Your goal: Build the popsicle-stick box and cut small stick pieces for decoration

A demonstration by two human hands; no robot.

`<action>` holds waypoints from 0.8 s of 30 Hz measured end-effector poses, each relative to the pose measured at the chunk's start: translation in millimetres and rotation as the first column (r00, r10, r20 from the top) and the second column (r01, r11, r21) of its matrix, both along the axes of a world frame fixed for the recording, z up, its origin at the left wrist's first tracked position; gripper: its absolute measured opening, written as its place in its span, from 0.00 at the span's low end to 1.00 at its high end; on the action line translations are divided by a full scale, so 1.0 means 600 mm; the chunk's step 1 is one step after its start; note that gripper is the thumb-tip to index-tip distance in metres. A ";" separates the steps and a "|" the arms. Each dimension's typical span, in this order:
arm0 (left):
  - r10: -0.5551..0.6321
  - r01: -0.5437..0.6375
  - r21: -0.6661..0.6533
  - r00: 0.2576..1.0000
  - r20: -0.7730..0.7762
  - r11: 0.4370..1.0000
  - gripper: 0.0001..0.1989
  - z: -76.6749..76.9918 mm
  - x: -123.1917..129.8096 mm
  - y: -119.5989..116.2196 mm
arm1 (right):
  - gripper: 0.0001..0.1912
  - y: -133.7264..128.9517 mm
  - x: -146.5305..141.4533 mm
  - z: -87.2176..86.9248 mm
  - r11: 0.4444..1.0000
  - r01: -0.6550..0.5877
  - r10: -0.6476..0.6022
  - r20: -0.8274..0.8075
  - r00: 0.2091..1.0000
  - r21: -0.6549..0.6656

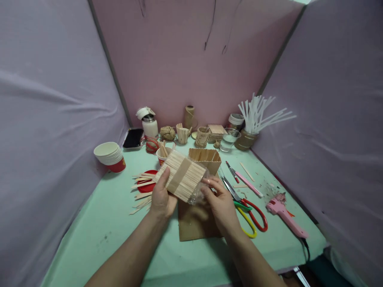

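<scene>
A flat bundle of wooden sticks (182, 174) with a paper band round its middle is held above the table, tilted down to the right. My left hand (163, 195) grips its left end, thumb on top. At the right end, clear plastic wrapping (199, 192) shows, pinched between the fingers of my right hand (218, 197). Beneath the hands lies a brown cardboard sheet (197, 223). Just behind the bundle stands a corrugated cardboard box (209, 159). Loose sticks rest on a red plate (142, 185) to the left.
Scissors (251, 215), a pink pen (248, 184) and a pink glue gun (285, 217) lie on the right. Paper cups (110, 156) are stacked at left. Along the back stand a white jar (150, 126), twine (167, 133), a water cup (229, 141) and white glue sticks (255, 113).
</scene>
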State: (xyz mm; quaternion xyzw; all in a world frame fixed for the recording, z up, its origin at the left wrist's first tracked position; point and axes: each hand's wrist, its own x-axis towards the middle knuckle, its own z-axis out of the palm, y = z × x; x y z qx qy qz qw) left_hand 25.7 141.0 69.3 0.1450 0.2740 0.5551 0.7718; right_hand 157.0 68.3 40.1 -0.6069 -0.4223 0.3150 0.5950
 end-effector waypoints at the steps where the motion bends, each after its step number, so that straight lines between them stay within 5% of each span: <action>1: -0.007 0.007 -0.010 1.000 -0.007 1.000 0.17 0.000 0.003 -0.005 | 0.15 0.001 -0.001 0.000 1.000 -0.009 0.008 -0.063 0.998 -0.024; 10: -0.264 0.258 0.067 0.958 0.112 0.964 0.24 0.012 -0.009 -0.063 | 0.17 -0.015 0.012 -0.004 0.998 -0.035 0.005 -0.506 0.862 -0.050; 17: -0.133 0.136 0.014 0.982 -0.134 0.991 0.20 0.007 -0.014 -0.083 | 0.19 -0.047 0.023 -0.006 0.991 -0.133 0.109 -0.621 0.776 0.008; 24: -0.135 0.153 0.051 0.956 -0.260 0.987 0.20 0.021 0.016 -0.096 | 0.20 -0.075 0.043 -0.001 0.975 -0.207 0.204 -0.669 0.715 0.075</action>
